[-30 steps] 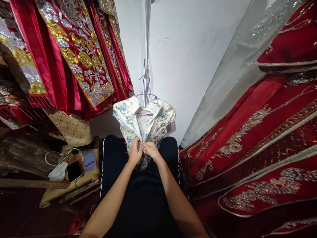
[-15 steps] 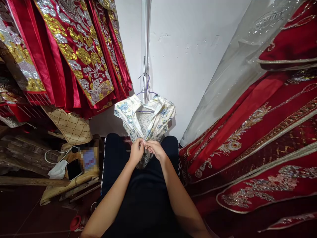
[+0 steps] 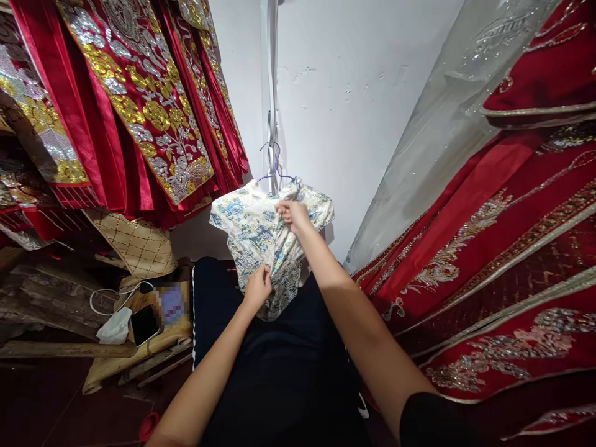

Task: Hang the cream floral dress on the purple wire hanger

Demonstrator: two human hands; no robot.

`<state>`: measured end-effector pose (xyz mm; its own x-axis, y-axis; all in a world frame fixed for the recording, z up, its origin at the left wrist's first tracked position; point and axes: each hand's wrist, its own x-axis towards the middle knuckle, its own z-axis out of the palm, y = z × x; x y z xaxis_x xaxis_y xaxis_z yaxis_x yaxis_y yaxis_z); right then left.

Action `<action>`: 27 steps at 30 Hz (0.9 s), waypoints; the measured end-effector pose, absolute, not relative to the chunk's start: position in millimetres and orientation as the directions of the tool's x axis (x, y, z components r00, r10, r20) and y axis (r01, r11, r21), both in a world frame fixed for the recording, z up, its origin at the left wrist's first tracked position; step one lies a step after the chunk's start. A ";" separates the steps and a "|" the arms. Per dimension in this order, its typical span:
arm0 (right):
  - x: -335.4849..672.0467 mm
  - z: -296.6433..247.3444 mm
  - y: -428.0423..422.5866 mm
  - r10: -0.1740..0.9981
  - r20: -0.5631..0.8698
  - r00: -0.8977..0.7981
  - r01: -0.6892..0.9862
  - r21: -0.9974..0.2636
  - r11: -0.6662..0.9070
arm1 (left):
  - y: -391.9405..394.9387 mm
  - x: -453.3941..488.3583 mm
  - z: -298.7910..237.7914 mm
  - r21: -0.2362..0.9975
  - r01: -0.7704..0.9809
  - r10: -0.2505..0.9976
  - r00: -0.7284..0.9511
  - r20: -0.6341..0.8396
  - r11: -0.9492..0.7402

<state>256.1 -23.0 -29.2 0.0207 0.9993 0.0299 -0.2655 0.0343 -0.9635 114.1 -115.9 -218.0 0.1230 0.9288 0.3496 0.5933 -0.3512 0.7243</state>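
A small white garment with a blue floral print (image 3: 254, 233) hangs on a thin purple wire hanger (image 3: 274, 167) against the white wall. My left hand (image 3: 258, 287) pinches the garment's front edge low down, just above my dark lap. My right hand (image 3: 293, 213) is raised to the garment's upper front near the collar, with its fingers closed on the cloth there. The front flap lies closed between the two hands.
Red robes with gold and silver embroidery (image 3: 139, 105) hang at the left. More red embroidered cloth (image 3: 493, 261) and a grey sheer fabric (image 3: 437, 130) fill the right. At the lower left a phone (image 3: 144, 324), a white cable and crumpled tissue lie on a wooden stool.
My right hand has risen from beside the left hand to the garment's collar area. The open front of the garment is now drawn closed. The left hand stays low on the edge.
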 end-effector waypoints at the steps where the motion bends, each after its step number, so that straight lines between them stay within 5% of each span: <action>1: 254.3 -11.7 -17.2 0.998 0.051 0.034 -0.285 -0.957 0.059 | -113.9 112.9 -216.7 0.708 0.611 0.928 0.138 0.345 -0.354; 7: 248.1 15.4 -30.1 0.986 0.167 0.011 -0.251 -0.954 0.164 | -86.4 98.4 -159.1 0.661 0.668 0.930 0.343 0.133 -0.341; 13: 252.7 15.2 -46.5 0.954 0.297 -0.040 -0.083 -0.953 0.293 | -52.7 103.0 -23.8 0.667 0.300 0.718 0.104 0.688 -0.682; 18: 260.2 12.9 -40.4 0.910 0.414 0.006 0.064 -0.909 0.413 | -47.8 116.9 30.0 0.503 0.412 0.618 0.217 0.755 -0.760; 22: 262.1 -37.8 -42.8 0.953 0.297 0.060 0.135 -0.948 0.287 | -36.6 94.7 28.4 0.577 0.385 0.602 -0.068 0.796 -0.720; 25: 257.1 -78.6 -51.5 0.980 0.197 -0.016 0.011 -0.980 0.197 | -12.7 50.7 11.6 0.731 0.098 0.629 -0.443 0.639 -0.675; 27: 250.9 -94.9 -58.4 0.977 0.199 -0.078 -0.119 -0.975 0.189 | 0.8 21.1 -10.2 0.778 -0.307 0.760 -0.570 0.311 -0.548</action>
<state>250.9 -58.4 -94.9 -0.0778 0.9768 0.1994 -0.1193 0.1895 -0.9746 21.1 0.8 -10.2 -0.5702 0.7605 0.3107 -0.3067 -0.5479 0.7783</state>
